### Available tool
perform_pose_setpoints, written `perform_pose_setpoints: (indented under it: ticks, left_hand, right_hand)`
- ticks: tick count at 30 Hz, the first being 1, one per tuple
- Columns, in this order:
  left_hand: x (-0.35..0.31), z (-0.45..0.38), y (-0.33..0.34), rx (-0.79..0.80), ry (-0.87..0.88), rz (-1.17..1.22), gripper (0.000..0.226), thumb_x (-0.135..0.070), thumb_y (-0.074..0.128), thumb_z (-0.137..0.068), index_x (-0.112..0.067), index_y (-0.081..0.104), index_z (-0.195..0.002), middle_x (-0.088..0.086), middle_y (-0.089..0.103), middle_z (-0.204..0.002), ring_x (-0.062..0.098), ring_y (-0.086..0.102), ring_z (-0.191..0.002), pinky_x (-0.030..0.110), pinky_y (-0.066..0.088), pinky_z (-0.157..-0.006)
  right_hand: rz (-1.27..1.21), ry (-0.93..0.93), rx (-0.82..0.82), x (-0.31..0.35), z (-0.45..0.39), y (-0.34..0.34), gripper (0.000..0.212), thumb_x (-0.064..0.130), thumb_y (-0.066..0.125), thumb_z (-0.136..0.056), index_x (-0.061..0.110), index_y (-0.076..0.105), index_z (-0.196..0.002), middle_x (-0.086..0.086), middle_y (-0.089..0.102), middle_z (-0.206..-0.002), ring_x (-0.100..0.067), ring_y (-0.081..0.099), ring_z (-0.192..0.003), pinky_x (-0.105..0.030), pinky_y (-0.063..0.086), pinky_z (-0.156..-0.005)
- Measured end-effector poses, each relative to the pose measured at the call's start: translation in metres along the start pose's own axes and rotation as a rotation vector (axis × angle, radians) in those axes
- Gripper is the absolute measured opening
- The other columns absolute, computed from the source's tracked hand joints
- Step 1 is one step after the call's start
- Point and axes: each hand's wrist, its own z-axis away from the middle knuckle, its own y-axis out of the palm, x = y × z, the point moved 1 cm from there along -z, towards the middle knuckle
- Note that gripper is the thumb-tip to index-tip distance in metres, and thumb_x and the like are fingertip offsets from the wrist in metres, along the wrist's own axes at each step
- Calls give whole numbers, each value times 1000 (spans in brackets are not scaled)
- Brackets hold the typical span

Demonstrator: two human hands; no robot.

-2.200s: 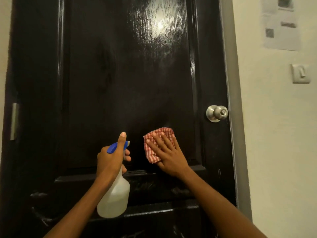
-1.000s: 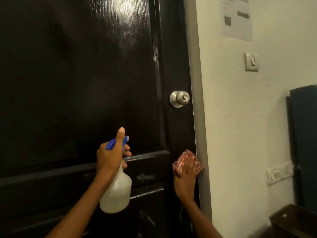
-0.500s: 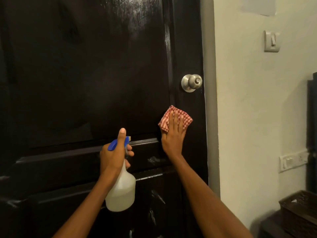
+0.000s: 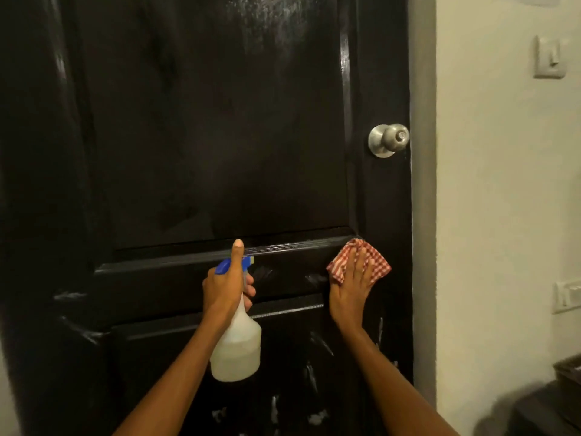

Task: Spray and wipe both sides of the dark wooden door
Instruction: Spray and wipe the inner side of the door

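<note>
We are mid-wipe on this face of the door (image 4: 220, 136). Right hand (image 4: 350, 289), fingers flat, presses the checked cloth (image 4: 375, 262) on the middle rail below the knob (image 4: 389, 140). Left hand (image 4: 224, 286) grips the spray bottle (image 4: 237, 347). Lower panels look streaked; other side presumably untouched. No legible labels or writing.

Door (image 4: 220, 136) top and bottom beyond the frame; cloth (image 4: 374, 262) middle under fingers; dark bin (image 4: 553, 401) cropped at right.

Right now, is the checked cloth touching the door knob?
No. The right hand presses the checked cloth flat on the door well below the knob.
</note>
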Motion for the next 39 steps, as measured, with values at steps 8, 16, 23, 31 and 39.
perform_pose_setpoints:
  ticks: [8, 16, 23, 31, 39]
  left_hand:
    - [7, -11, -67, -227, 10, -29, 77, -78, 44, -86, -4, 64, -74, 10, 60, -57, 22, 55, -47, 32, 50, -51]
    - [14, -1, -86, -239, 111, -65, 66, -71, 48, -89, -8, 70, -86, 15, 70, -76, 21, 58, -50, 30, 48, -48]
    - [14, 12, -88, -226, 119, -56, 66, -71, 47, -88, -8, 68, -86, 14, 71, -77, 20, 58, -48, 29, 48, -48]
    - [26, 22, -119, -227, 165, -117, 66, -69, 45, -89, -7, 69, -86, 16, 71, -76, 24, 59, -51, 35, 52, -54]
    - [53, 30, -112, -219, 125, -84, 69, -70, 47, -88, -5, 69, -84, 17, 70, -74, 23, 58, -48, 32, 50, -50]
  right_hand:
    - [-43, -154, -38, 96, 5, 34, 80, 37, 38, -88, 30, 3, -159, 1, -4, -168, -28, -13, -154, -53, -14, -121]
    - [345, -1003, 147, 121, 1, 43, 81, 39, 52, -88, 34, 13, -160, 3, 8, -168, -23, 1, -155, -54, 1, -123]
    - [213, -257, -44, 14, -27, -3, 81, 37, 46, -93, 27, 1, -160, -2, -1, -169, -28, -4, -155, -60, 7, -122]
    - [27, 45, -108, 101, 41, 51, 93, 28, 53, -94, 22, -16, -156, -12, -14, -166, -37, -10, -152, -61, 0, -121]
    - [378, -922, 152, 71, 34, 51, 84, 36, 54, -89, 36, 7, -159, 4, 1, -168, -24, 0, -155, -57, 8, -122]
